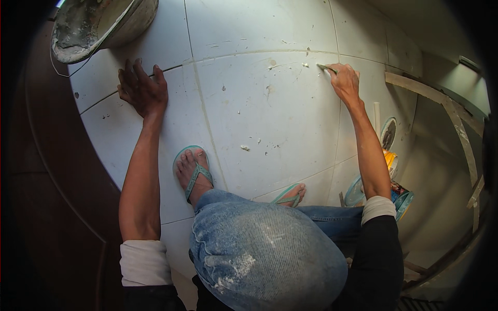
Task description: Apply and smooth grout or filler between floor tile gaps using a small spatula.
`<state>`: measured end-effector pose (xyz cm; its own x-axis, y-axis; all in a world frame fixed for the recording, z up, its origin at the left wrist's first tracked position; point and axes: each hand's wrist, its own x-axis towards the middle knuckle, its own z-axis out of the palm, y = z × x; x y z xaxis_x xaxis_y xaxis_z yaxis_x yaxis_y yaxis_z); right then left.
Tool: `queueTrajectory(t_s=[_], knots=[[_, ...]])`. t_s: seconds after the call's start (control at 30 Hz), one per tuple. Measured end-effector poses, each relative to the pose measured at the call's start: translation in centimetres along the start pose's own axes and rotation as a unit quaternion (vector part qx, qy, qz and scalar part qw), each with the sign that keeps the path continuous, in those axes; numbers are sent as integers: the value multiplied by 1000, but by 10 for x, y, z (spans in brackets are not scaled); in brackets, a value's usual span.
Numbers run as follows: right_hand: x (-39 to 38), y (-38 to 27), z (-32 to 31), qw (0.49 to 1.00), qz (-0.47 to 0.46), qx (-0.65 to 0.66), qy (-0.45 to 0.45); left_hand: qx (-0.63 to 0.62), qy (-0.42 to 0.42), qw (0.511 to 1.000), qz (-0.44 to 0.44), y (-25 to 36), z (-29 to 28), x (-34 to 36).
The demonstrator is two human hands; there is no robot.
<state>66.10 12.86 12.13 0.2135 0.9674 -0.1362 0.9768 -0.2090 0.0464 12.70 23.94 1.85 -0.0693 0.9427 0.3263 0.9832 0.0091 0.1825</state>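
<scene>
My left hand (142, 90) rests on the white floor tiles (264, 103), fingers spread, next to a dark joint line and holding nothing. Off to the right, my right hand (345, 82) is closed around a small flat blade (324, 68). Most of that blade is hidden in the fingers, and its tip points left, low over the tile. Just left of the tip lies a white crumb (305, 65). More crumbs (245, 148) and thin scratches are scattered over the tile.
A plaster-smeared bucket (111, 41) stands at the far left, near a dark brown wooden panel (57, 171). Tubs and cans (391, 160) sit beyond my right forearm, by a wooden frame (459, 124). My feet, in green flip-flops (193, 179), are on the tiles.
</scene>
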Motion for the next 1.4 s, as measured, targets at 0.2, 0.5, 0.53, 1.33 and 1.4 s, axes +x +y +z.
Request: queueTrajectory(t_s=[0.2, 0.5, 0.53, 1.33, 1.4], knots=[[14, 5, 31, 987, 36, -90, 130, -22, 0, 1000, 7, 13, 6, 6], [12, -24, -10, 979, 162, -107, 61, 7, 8, 1000, -8, -6, -2, -1], [24, -1, -5, 978, 166, -111, 63, -1, 8, 1000, 0, 1, 0, 1], [23, -64, 4, 982, 149, 0, 120, -19, 11, 1000, 2, 1, 3, 1], [11, -80, 37, 979, 18, -129, 158, -29, 8, 999, 11, 10, 7, 2]])
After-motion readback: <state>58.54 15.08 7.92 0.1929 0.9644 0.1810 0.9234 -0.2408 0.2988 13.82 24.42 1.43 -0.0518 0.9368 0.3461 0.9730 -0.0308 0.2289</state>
